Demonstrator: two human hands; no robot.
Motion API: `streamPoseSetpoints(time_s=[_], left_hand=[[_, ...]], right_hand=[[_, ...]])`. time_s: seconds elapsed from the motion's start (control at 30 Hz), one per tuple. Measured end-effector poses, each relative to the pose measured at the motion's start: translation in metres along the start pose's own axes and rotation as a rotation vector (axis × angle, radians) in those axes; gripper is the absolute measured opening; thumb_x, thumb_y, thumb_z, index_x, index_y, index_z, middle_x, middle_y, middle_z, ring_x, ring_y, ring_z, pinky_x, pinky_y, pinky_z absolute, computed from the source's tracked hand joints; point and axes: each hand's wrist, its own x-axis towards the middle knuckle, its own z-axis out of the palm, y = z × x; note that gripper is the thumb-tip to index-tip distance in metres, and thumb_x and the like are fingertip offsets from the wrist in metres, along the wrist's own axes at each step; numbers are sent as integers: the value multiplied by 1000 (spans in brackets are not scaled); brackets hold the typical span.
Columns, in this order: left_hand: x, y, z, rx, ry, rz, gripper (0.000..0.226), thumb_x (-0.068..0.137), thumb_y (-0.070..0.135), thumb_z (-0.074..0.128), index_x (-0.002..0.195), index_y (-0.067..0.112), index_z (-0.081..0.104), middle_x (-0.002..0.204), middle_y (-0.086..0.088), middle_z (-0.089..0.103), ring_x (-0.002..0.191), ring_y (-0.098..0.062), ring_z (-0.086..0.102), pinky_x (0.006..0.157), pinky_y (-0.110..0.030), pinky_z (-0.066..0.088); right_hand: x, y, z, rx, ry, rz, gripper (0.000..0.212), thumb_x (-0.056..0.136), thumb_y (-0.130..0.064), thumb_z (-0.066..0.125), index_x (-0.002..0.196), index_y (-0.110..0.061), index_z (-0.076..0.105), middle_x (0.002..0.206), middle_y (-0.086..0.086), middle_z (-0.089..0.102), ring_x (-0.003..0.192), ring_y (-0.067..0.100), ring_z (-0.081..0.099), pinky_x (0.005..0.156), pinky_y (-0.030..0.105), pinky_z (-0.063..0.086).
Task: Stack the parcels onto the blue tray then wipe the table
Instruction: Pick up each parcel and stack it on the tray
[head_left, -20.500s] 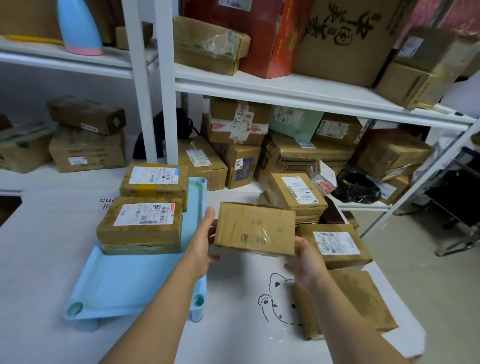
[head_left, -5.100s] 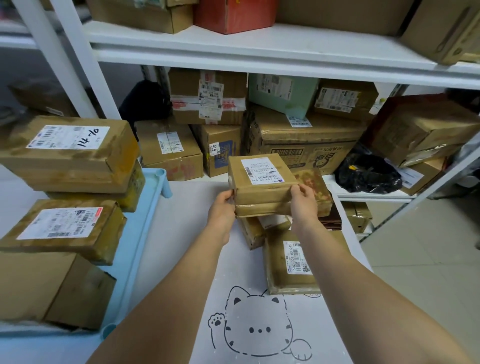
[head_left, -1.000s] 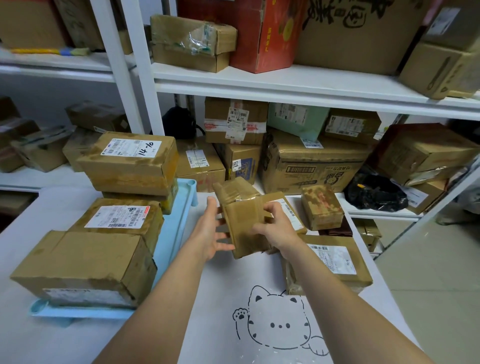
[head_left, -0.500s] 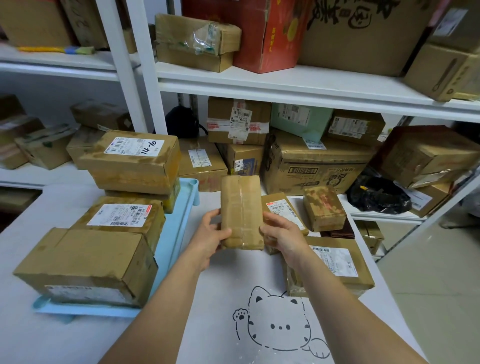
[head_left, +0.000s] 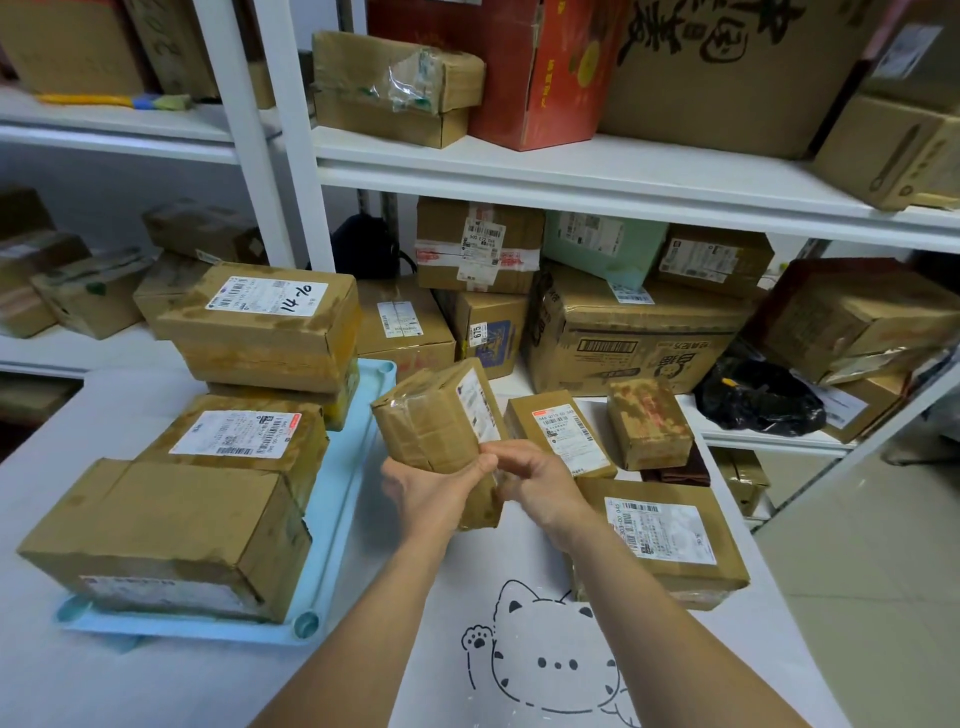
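Observation:
A small taped cardboard parcel (head_left: 436, 421) is held tilted above the white table (head_left: 156, 680), just right of the blue tray (head_left: 343, 499). My left hand (head_left: 426, 488) grips its lower end from the left. My right hand (head_left: 535, 478) pinches its lower right edge. The tray carries several parcels: a plain box (head_left: 166, 535) at the front, a labelled one (head_left: 239, 441) behind it, and a box marked 14-70 (head_left: 260, 322) on top at the back. Three parcels lie on the table to the right: a large flat one (head_left: 670, 540), a narrow one (head_left: 561, 431) and a small one (head_left: 649, 421).
White shelving (head_left: 571, 171) full of cardboard boxes stands right behind the table. A black bag (head_left: 758, 395) lies on the lower shelf at the right. A cat drawing (head_left: 550, 654) marks the table in front of me. Tiled floor (head_left: 883, 571) lies beyond the table's right edge.
The parcel in my hands has turned from standing upright to tilted, its label now facing right. Both hands have shifted to its lower end, close together.

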Motion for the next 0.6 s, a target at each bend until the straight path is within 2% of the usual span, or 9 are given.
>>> streamPoseSetpoints(time_s=[0.07,0.17,0.2,0.27,0.33,0.4,0.47,0.53,0.6], left_hand=[[4,0,-2,-52,28,-57,98,44,36,92,118,14,31,117,-3,43,102,-18,49,77,-30,46],[15,-1,-11,-198,-87,-161,87,58,32,86,123,18,30,116,-3,53,102,-23,56,66,-31,50],[18,-1,-17,-250,-130,-190,81,65,29,83,126,18,32,116,-3,56,102,-23,57,65,-31,50],[22,-1,-26,-332,-229,-243,71,68,31,78,127,19,41,115,-4,62,101,-24,60,68,-37,52],[22,0,-30,-365,-313,-255,54,70,36,71,119,21,54,106,-4,66,98,-24,61,71,-39,51],[21,0,-30,-393,-345,-284,33,77,35,64,108,23,61,101,-3,67,96,-24,60,78,-42,48],[22,-1,-30,-425,-361,-306,38,69,39,67,103,24,63,106,-5,68,101,-26,59,89,-47,47],[23,-1,-30,-446,-366,-322,41,64,41,67,101,24,63,108,-6,67,103,-27,59,91,-47,47],[24,0,-30,-460,-365,-333,33,74,40,65,102,22,63,102,-6,68,95,-26,61,79,-40,49]], right_hand=[[-2,-5,4,-10,-22,-4,55,76,26,47,108,-12,70,113,-1,60,109,17,57,85,16,49],[0,-12,-2,97,228,44,37,88,12,50,114,-7,68,104,5,68,74,4,62,60,8,47],[3,-10,-7,87,350,54,35,90,7,49,115,-9,67,106,4,68,74,6,61,65,11,49],[9,-10,-18,79,470,94,34,93,-2,47,121,-11,63,119,2,63,102,16,60,94,27,47],[10,-12,-25,93,454,186,24,96,-14,49,114,-13,64,106,-3,61,102,17,56,94,30,45],[9,-16,-26,176,377,324,19,95,-31,50,95,-18,63,81,-1,55,77,17,51,71,29,42],[8,-16,-26,279,291,412,25,92,-44,52,96,-21,60,82,0,56,76,17,49,65,29,38],[8,-11,-26,343,247,423,29,87,-51,57,103,-25,59,94,-2,61,87,18,54,70,32,42],[7,-10,-28,376,201,430,31,83,-54,61,102,-29,60,101,-1,63,96,21,56,85,41,45]])
